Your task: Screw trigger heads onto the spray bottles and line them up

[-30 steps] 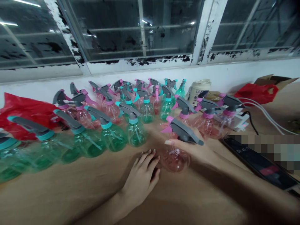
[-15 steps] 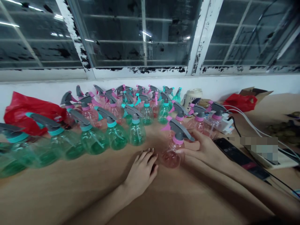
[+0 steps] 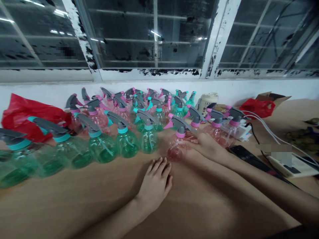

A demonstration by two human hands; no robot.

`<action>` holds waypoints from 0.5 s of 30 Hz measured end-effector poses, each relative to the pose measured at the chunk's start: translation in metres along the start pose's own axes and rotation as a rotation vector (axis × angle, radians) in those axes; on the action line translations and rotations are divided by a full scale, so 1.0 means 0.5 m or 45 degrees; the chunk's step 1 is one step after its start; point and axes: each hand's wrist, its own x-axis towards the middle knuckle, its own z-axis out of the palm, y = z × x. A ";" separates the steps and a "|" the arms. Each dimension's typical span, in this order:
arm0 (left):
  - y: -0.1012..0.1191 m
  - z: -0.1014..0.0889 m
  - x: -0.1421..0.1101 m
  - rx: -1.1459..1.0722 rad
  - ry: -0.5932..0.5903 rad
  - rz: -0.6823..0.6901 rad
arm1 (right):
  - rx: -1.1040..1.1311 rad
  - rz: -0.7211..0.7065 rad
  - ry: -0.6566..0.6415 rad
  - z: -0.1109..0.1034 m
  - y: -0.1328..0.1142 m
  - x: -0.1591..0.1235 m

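Observation:
My right hand [image 3: 205, 146] is wrapped round a pink spray bottle [image 3: 176, 146] with a grey trigger head and pink collar, which stands upright on the wooden table [image 3: 74, 205] beside a row of green bottles [image 3: 124, 141]. My left hand [image 3: 156, 184] lies flat on the table, palm down with fingers stretched, just in front of that bottle and not touching it. Behind them stand several more pink and green spray bottles [image 3: 139, 106] reaching back to the white wall.
A red plastic bag [image 3: 27, 116] lies at the left, another red bag [image 3: 258, 107] and a cardboard box at the right. A white tub [image 3: 206, 101], a power strip with white cables [image 3: 264, 127], a black phone [image 3: 246, 156] and a calculator-like device sit on the right.
My right hand has pushed the pink bottle away from me and to the left, setting it next to the green row. My left hand stays flat on the table.

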 end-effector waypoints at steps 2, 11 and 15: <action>0.000 0.001 0.000 0.002 -0.005 -0.001 | 0.020 -0.039 -0.020 0.007 -0.003 0.011; 0.000 0.002 -0.001 -0.011 0.009 -0.007 | -0.157 0.120 0.039 0.031 -0.019 0.027; -0.003 0.005 -0.002 -0.024 0.008 -0.007 | -0.162 0.114 -0.024 0.028 -0.013 0.056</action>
